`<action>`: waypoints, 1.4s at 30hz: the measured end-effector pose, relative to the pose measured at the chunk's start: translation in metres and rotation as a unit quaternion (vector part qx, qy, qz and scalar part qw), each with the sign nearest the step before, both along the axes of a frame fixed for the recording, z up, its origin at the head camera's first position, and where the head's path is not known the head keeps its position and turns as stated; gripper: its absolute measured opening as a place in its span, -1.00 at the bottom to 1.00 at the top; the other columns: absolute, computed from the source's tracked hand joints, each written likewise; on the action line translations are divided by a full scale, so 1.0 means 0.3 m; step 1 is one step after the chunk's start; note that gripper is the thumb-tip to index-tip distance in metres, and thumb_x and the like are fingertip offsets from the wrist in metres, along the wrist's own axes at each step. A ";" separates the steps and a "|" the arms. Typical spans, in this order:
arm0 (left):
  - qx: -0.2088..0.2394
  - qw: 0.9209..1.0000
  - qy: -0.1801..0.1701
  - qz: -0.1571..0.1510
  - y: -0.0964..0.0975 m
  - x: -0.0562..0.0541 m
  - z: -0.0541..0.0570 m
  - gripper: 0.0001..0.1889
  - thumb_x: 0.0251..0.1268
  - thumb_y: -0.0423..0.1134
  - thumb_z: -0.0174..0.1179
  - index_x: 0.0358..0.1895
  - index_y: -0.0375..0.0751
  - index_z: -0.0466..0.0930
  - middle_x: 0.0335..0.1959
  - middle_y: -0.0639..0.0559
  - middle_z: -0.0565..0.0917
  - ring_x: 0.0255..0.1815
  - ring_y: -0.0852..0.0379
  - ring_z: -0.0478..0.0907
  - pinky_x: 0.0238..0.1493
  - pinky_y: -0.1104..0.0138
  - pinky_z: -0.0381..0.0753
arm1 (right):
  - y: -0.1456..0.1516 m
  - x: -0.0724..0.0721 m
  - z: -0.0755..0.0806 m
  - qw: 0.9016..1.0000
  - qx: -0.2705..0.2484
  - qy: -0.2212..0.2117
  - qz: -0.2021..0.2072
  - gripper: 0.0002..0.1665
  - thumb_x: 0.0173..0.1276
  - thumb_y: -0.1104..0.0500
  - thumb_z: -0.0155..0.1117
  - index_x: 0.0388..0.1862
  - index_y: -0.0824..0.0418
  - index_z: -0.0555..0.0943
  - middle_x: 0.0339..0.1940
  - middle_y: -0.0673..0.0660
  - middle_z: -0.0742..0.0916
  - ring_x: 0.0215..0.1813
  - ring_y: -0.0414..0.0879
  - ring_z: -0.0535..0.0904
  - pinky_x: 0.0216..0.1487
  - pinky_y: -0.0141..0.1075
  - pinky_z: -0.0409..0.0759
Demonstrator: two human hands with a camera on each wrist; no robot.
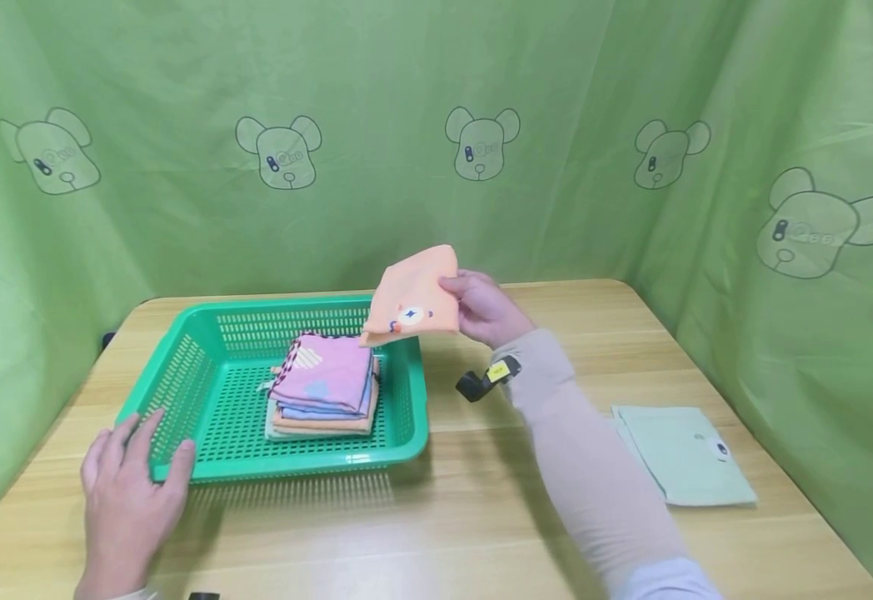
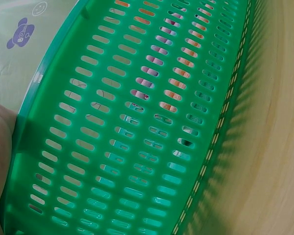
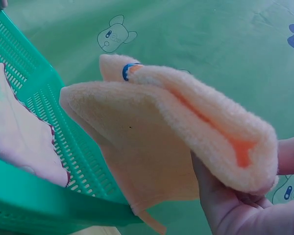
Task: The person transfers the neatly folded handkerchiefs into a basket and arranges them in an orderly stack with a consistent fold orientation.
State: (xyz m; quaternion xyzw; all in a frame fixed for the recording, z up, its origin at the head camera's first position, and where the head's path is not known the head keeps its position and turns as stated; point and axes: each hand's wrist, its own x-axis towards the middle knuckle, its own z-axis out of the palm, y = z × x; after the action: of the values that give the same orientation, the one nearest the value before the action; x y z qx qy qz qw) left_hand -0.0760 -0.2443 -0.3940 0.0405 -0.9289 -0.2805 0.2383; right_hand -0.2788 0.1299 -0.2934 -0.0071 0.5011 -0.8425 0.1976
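An orange folded hand towel (image 1: 416, 292) with a bear face is held up over the back right of the green plastic basket (image 1: 399, 454). My right hand (image 1: 481, 307) pinches its right edge; the right wrist view shows the thick fold of the towel (image 3: 137, 132) between thumb and fingers. My left hand (image 1: 131, 492) rests at the basket's front left corner, fingers spread and fairly straight over the rim. Inside the basket lies a stack of folded towels, a pink towel (image 1: 324, 371) on top.
A mint green folded towel (image 1: 687, 454) lies on the wooden table (image 1: 481, 517) at the right. Green curtains (image 1: 391, 208) with bear heads hang behind the table and along its sides. A black strap (image 1: 474, 385) dangles from my right wrist.
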 end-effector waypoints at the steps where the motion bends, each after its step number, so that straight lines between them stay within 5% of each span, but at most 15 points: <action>1: 0.000 1.000 0.000 0.000 0.000 0.000 -0.001 -0.40 0.43 -0.04 0.00 0.39 -0.35 0.24 0.37 -0.52 0.17 0.45 -0.46 -0.14 0.41 -0.22 -0.32 | -0.005 0.000 -0.001 1.000 0.000 0.000 0.001 -0.45 0.51 0.38 -0.13 0.44 0.42 0.11 0.02 0.20 0.57 -0.05 -0.08 0.62 0.09 -0.26 0.57; 11: 0.002 1.000 -0.001 -0.001 -0.002 0.002 -0.001 -0.40 0.44 -0.05 0.00 0.40 -0.34 0.23 0.38 -0.52 0.16 0.45 -0.45 -0.16 0.39 -0.25 -0.32 | -0.050 0.000 -0.016 1.000 -0.002 -0.009 0.001 -0.42 0.50 0.38 -0.11 0.46 0.41 0.11 0.33 0.33 0.43 0.40 0.13 0.32 0.11 -0.25 0.56; 42: 0.002 1.000 -0.004 0.000 -0.004 0.001 0.001 -0.40 0.43 -0.04 0.00 0.40 -0.34 0.23 0.38 -0.52 0.17 0.45 -0.46 -0.15 0.40 -0.22 -0.32 | -0.199 -0.004 -0.086 0.997 -0.052 -0.064 0.011 -0.38 0.47 0.41 -0.10 0.48 0.37 0.10 0.40 0.31 0.39 0.41 0.11 0.32 0.30 -0.18 0.40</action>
State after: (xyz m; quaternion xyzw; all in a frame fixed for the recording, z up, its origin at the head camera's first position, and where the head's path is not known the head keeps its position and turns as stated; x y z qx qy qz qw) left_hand -0.0759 -0.2456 -0.3937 0.0418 -0.9293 -0.2822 0.2347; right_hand -0.2801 0.0701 -0.3192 0.0312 0.4428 -0.8639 0.2381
